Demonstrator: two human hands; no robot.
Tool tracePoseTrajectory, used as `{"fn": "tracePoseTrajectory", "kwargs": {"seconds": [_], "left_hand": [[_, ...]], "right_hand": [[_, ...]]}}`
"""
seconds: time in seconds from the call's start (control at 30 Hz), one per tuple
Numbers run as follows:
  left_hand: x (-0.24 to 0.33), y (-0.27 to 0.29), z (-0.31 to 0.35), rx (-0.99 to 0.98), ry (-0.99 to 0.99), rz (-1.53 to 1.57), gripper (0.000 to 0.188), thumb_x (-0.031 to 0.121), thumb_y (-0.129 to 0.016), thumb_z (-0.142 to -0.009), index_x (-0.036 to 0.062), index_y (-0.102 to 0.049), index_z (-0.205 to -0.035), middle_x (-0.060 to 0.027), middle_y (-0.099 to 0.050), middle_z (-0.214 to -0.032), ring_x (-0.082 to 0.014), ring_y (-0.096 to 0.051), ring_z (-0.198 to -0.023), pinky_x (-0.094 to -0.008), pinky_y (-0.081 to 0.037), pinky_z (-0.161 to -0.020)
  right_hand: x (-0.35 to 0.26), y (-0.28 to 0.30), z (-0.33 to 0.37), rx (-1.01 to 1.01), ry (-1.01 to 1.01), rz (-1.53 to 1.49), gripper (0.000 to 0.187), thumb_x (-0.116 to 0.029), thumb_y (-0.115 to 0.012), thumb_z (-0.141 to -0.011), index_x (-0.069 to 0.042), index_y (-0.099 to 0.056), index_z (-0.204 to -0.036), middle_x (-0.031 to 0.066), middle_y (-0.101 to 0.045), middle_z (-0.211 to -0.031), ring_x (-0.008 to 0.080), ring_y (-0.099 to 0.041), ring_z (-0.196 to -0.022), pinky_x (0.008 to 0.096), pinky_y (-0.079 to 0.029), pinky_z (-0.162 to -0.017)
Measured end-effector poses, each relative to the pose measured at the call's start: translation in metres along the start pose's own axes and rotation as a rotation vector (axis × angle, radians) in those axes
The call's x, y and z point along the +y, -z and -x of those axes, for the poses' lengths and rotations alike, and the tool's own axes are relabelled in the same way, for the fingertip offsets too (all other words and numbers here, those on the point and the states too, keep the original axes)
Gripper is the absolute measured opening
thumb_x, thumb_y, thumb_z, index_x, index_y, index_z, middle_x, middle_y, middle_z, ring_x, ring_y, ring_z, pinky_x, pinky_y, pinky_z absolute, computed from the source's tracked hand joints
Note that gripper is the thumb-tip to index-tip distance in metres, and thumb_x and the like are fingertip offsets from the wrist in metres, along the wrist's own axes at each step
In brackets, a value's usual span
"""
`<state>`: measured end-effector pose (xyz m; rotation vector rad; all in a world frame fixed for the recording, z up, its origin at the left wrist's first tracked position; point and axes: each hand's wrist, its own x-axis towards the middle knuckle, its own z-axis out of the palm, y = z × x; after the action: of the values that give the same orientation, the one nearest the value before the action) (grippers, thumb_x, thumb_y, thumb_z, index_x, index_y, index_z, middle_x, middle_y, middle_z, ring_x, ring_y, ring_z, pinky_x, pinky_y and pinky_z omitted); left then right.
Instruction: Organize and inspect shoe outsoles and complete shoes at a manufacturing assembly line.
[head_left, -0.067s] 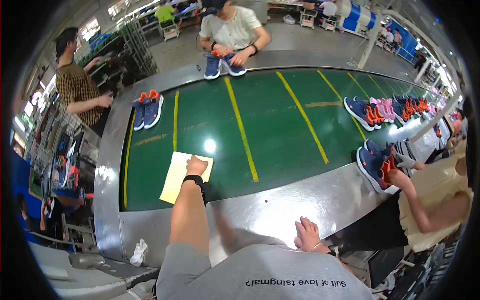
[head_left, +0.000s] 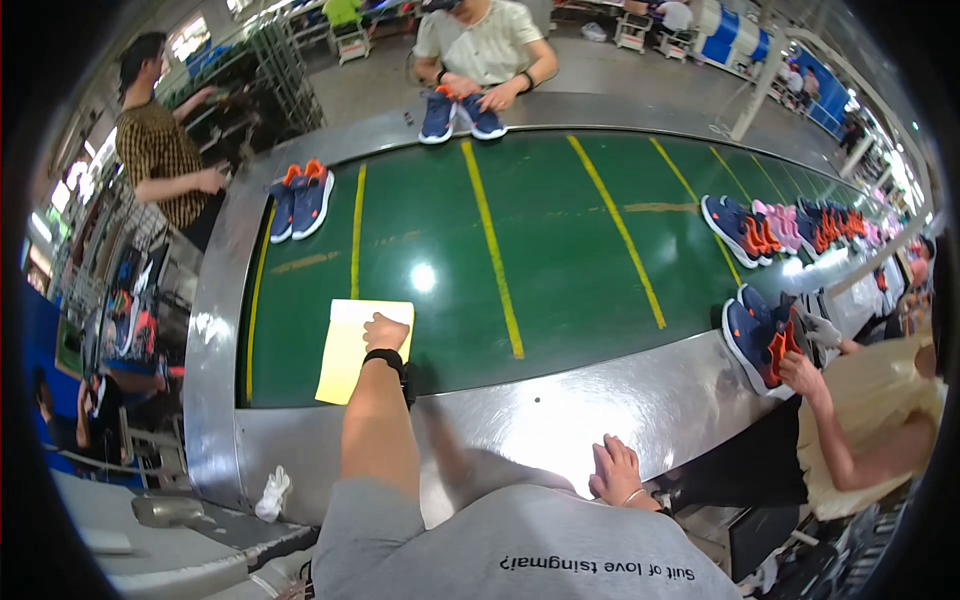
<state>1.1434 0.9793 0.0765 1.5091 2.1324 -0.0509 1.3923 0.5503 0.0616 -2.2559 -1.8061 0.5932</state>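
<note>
My left hand [head_left: 385, 332], a dark band on its wrist, is closed at the right part of a yellow sheet of paper [head_left: 343, 350]. The sheet lies over the near left part of the green conveyor belt [head_left: 440, 220]; whether it is one sheet or a thin stack I cannot tell. Flat on the shiny metal edge [head_left: 520, 425] in front of me rests my right hand [head_left: 617, 470], open, fingers spread, holding nothing.
A pair of navy and orange sneakers [head_left: 300, 202] stands at the belt's far left. Across from me a person [head_left: 485, 45] handles another pair [head_left: 462, 118]. At right, a co-worker's hands [head_left: 805, 370] hold sneakers [head_left: 752, 340]; more shoes [head_left: 735, 232] line the belt behind.
The whole view has shifted slightly. The yellow sheet has turned a little and moved slightly left along with my left hand. My right hand stays on the metal edge.
</note>
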Motion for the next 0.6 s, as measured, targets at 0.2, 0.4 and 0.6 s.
{"fn": "tracePoseTrajectory", "kwargs": {"seconds": [0.2, 0.4, 0.6], "left_hand": [[-0.106, -0.002, -0.05, 0.191, 0.121, -0.005, 0.072, 0.03, -0.067, -0.067, 0.0024, -0.03, -0.122, -0.0223, -0.035, -0.118, -0.0364, -0.038, -0.111, -0.0456, -0.037, -0.09], [-0.171, 0.014, -0.088, 0.167, 0.288, 0.248, 0.086, 0.037, -0.071, -0.064, 0.0032, -0.024, -0.128, -0.0218, -0.038, -0.119, -0.0357, -0.035, -0.117, -0.0458, -0.034, -0.095], [-0.113, 0.026, -0.068, 0.195, 0.156, 0.055, 0.073, 0.041, -0.076, -0.054, 0.005, -0.047, -0.11, -0.0148, -0.055, -0.108, -0.0333, -0.055, -0.1, -0.0426, -0.048, -0.079]], "right_hand": [[-0.013, 0.002, -0.005, -0.027, -0.016, 0.009, 0.06, -0.019, -0.061, -0.068, -0.006, -0.039, -0.122, 0.0207, -0.031, -0.129, 0.0363, -0.026, -0.123, 0.048, -0.02, -0.099], [-0.019, 0.001, -0.017, -0.128, -0.098, 0.161, 0.071, -0.019, -0.068, -0.064, -0.012, -0.035, -0.125, 0.0177, -0.032, -0.126, 0.036, -0.028, -0.119, 0.0478, -0.023, -0.097], [-0.016, 0.003, -0.019, 0.025, -0.166, 0.177, 0.062, -0.018, -0.066, -0.062, -0.009, -0.041, -0.118, 0.0214, -0.04, -0.117, 0.0371, -0.039, -0.11, 0.0446, -0.033, -0.092]]}}
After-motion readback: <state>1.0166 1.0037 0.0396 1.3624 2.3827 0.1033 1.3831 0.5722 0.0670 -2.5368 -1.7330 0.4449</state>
